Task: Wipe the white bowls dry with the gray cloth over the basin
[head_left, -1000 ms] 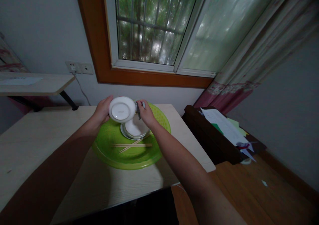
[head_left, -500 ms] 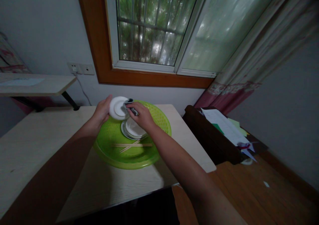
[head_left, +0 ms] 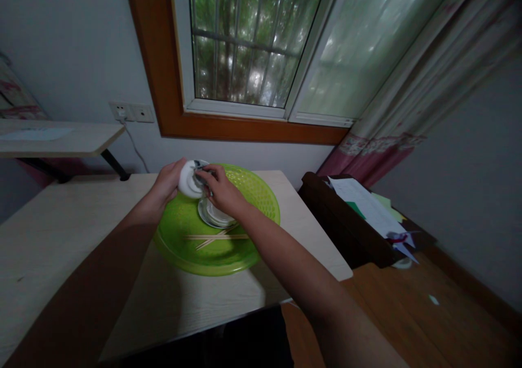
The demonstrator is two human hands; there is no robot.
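A small white dish (head_left: 187,182) is tilted with its underside toward me, its left edge gripped by my left hand (head_left: 168,179). My right hand (head_left: 220,188) presses a grey-and-dark cloth (head_left: 200,168) against the dish's underside; the fingers hide much of the cloth. Below them, a stack of white dishes (head_left: 212,216) rests in a round green plastic basin (head_left: 216,267). Several wooden chopsticks (head_left: 216,237) lie crossed in the basin, in front of the stack.
The basin stands on a pale wooden table (head_left: 305,237), whose right edge is near. At the left is a raised shelf (head_left: 81,139) on black legs. Papers (head_left: 362,207) lie on a dark brown piece of furniture (head_left: 338,226) at the right. A window (head_left: 248,47) is behind.
My right hand has moved left with the cloth, from beside the dish onto its underside, and now covers its right part. My left hand keeps the dish in about the same place.
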